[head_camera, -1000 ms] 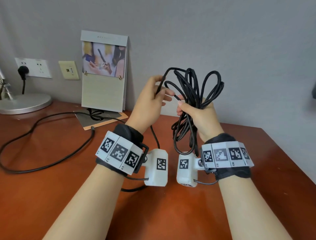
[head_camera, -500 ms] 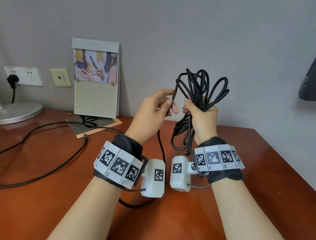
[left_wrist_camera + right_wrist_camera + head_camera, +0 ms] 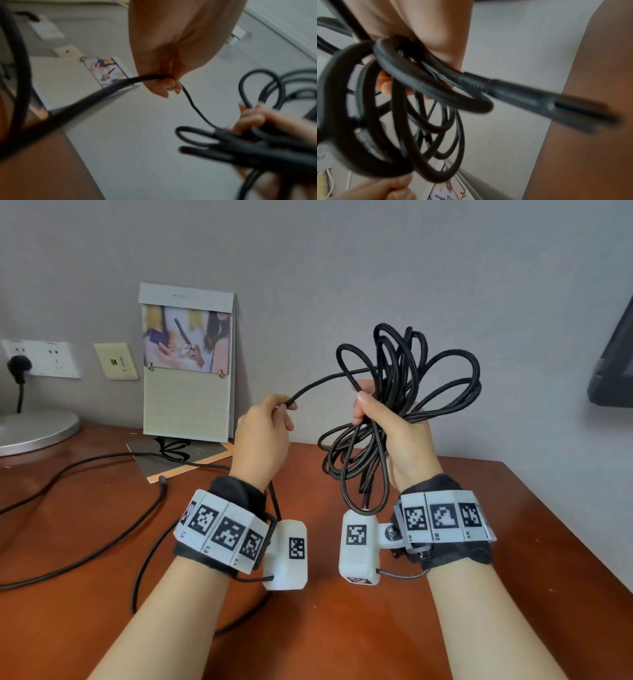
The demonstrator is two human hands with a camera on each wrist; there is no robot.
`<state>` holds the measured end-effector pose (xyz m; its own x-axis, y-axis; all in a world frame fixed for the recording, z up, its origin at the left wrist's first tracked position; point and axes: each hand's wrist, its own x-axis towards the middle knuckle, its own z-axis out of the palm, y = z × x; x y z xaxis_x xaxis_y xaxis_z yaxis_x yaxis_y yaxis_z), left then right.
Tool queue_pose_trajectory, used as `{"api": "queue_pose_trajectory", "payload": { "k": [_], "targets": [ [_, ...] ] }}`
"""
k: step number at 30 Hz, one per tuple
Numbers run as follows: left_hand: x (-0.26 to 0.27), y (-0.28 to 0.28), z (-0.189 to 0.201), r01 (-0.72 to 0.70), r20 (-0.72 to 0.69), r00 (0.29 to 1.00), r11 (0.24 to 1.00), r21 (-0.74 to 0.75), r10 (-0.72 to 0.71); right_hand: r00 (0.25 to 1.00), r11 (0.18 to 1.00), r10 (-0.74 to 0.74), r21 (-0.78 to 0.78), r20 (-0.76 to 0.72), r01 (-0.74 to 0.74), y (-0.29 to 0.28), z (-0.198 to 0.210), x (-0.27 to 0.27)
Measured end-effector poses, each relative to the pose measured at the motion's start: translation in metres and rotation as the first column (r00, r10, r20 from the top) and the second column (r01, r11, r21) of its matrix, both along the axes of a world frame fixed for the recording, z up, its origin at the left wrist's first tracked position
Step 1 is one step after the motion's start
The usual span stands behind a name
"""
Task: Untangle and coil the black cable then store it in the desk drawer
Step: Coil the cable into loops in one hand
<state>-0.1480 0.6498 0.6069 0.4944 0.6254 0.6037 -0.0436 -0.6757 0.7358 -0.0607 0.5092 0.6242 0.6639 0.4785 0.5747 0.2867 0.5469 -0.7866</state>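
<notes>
My right hand (image 3: pixel 394 426) grips a bundle of several loops of the black cable (image 3: pixel 442 378) above the desk; the loops fan out above and hang below the fist. A plug end (image 3: pixel 547 104) sticks out of the bundle in the right wrist view. My left hand (image 3: pixel 270 419) pinches one strand (image 3: pixel 318 383) of the same cable (image 3: pixel 192 104), stretched taut toward the bundle. From the left hand the cable's tail (image 3: pixel 144 559) drops to the desk and trails away. No drawer is in view.
The brown desk (image 3: pixel 342 628) meets a grey wall. A standing calendar (image 3: pixel 186 364) is at the back left, with a lamp base (image 3: pixel 30 431) and wall sockets (image 3: pixel 41 357) beyond. Another black cord (image 3: pixel 85 529) lies across the desk's left side. A dark object (image 3: pixel 613 364) hangs at right.
My left hand has slid along the strand, away from the bundle, leftward, so a longer straight length now spans between the hands. The right hand holds the loops slightly higher.
</notes>
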Motion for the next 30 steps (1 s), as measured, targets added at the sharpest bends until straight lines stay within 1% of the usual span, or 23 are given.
{"api": "queue_pose_trajectory", "payload": {
  "k": [2, 3, 4, 6, 8, 12, 15, 17, 18, 20, 23, 26, 28, 30],
  "targets": [
    [-0.001, -0.006, 0.007, 0.118, 0.117, 0.988, 0.984, -0.136, -0.102, 0.999, 1.0, 0.01, 0.006, -0.036, -0.01, -0.001, -0.001, 0.001],
    [-0.002, -0.01, 0.01, 0.19, 0.164, 0.973, 0.965, -0.178, -0.161, 0.998, 1.0, 0.007, 0.009, -0.057, -0.007, 0.0, -0.002, 0.002],
    [-0.002, -0.016, 0.013, 0.259, 0.196, 0.955, 0.946, -0.195, -0.221, 0.996, 1.0, 0.008, 0.02, -0.085, -0.006, 0.002, -0.003, 0.002],
    [-0.002, -0.027, 0.015, 0.369, 0.225, 0.918, 0.913, -0.173, -0.328, 0.988, 0.999, 0.002, 0.052, -0.152, 0.006, 0.004, -0.006, 0.003],
    [-0.002, -0.035, 0.017, 0.428, 0.238, 0.89, 0.892, -0.146, -0.389, 0.982, 0.997, -0.011, 0.071, -0.19, 0.025, 0.005, -0.007, 0.005],
    [-0.002, -0.036, 0.016, 0.429, 0.239, 0.89, 0.892, -0.145, -0.389, 0.973, 0.994, -0.091, 0.034, -0.211, 0.101, 0.002, -0.008, 0.009],
    [-0.004, -0.033, 0.018, 0.419, 0.262, 0.889, 0.897, -0.142, -0.374, 0.956, 0.971, -0.24, -0.023, -0.168, 0.239, 0.004, -0.011, 0.012],
    [-0.006, -0.034, 0.02, 0.425, 0.28, 0.882, 0.896, -0.128, -0.379, 0.937, 0.955, -0.292, -0.001, -0.192, 0.297, 0.005, -0.014, 0.015],
    [-0.007, -0.034, 0.021, 0.43, 0.287, 0.878, 0.895, -0.12, -0.384, 0.929, 0.952, -0.293, 0.02, -0.227, 0.305, 0.006, -0.016, 0.018],
    [-0.007, -0.035, 0.022, 0.439, 0.289, 0.873, 0.891, -0.115, -0.393, 0.924, 0.957, -0.273, 0.021, -0.27, 0.289, 0.005, -0.017, 0.021],
    [-0.004, -0.039, 0.019, 0.451, 0.261, 0.874, 0.884, -0.127, -0.409, 0.944, 0.978, -0.202, 0.006, -0.261, 0.21, 0.004, -0.015, 0.021],
    [0.0, -0.042, 0.012, 0.447, 0.199, 0.887, 0.882, -0.15, -0.416, 0.961, 0.987, -0.137, 0.044, -0.241, 0.152, 0.007, -0.013, 0.016],
    [0.002, -0.043, 0.01, 0.431, 0.16, 0.897, 0.895, -0.118, -0.411, 0.971, 0.992, -0.109, 0.04, -0.214, 0.12, 0.009, -0.012, 0.012],
    [0.002, -0.044, 0.01, 0.407, 0.115, 0.909, 0.913, -0.035, -0.401, 0.978, 0.994, -0.102, 0.007, -0.184, 0.105, 0.012, -0.011, 0.008]
  ]
}}
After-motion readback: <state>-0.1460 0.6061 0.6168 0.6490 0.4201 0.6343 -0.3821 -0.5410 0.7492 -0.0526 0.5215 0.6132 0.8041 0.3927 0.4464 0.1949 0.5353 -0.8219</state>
